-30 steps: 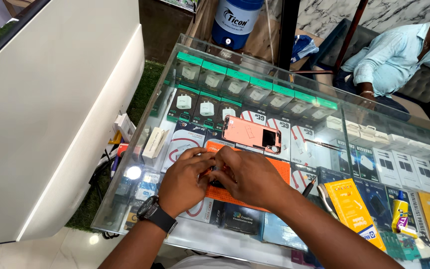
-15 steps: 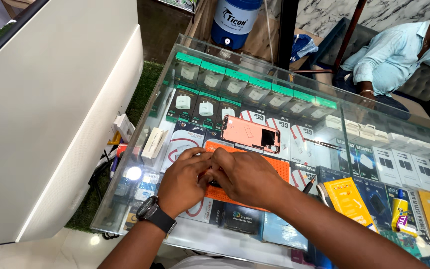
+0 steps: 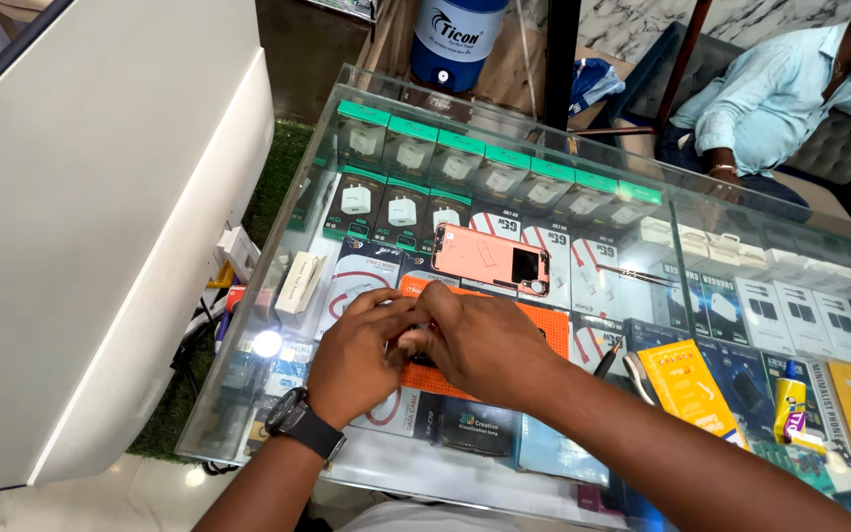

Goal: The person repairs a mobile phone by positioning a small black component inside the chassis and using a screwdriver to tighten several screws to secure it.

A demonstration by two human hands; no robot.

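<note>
Both hands are staying bunched together over the orange work mat [image 3: 534,325] near the front edge of the glass counter [image 3: 278,394], barely shifting from half a second ago and a second ago; only tiny finger adjustments, so the fiddly work on one small piece is likely going on unchanged. Left hand [image 3: 357,357], black wristwatch [image 3: 293,419] on its wrist, is curling its fingers inward, tips meeting the right hand's. Right hand [image 3: 480,340] is lying arched over the same spot, fingers bent and pinching down. A small dark part [image 3: 424,361] is peeking out under the fingertips on the mat; what it is and which hand is actually gripping it, cannot tell, it is mostly covered. Pink phone back panel [image 3: 490,258] is lying flat on the glass just beyond the mat toward the far edge, untouched, same place as before. Yellow box [image 3: 687,379] is sitting toward the right end, inside the case by the look of it. Charger boxes [image 3: 401,212] are showing under the glass. Another person in a light blue shirt [image 3: 770,99] is sitting beyond the far right corner, uninvolved.
</note>
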